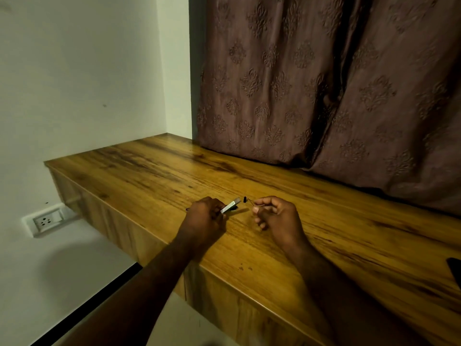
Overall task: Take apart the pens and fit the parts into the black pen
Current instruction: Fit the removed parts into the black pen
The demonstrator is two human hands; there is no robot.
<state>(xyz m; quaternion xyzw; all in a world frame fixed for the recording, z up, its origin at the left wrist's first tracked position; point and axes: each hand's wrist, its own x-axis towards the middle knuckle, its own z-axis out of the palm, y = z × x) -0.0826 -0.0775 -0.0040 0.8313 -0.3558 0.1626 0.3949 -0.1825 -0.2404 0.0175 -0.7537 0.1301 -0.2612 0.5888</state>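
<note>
My left hand (205,217) rests on the wooden shelf (159,171) and grips a silver pen barrel (230,207) that points up and to the right. A black pen part (233,208) lies just under that barrel, partly hidden by my fingers. A small black piece (244,199) stands on the shelf between my hands. My right hand (273,217) pinches a thin refill (252,202) between thumb and forefinger, its tip aimed toward the small black piece.
A brown patterned curtain (324,91) hangs down onto the back of the shelf. A dark object (455,270) juts in at the right edge. A wall socket (46,222) sits below the shelf at left, beside the white wall.
</note>
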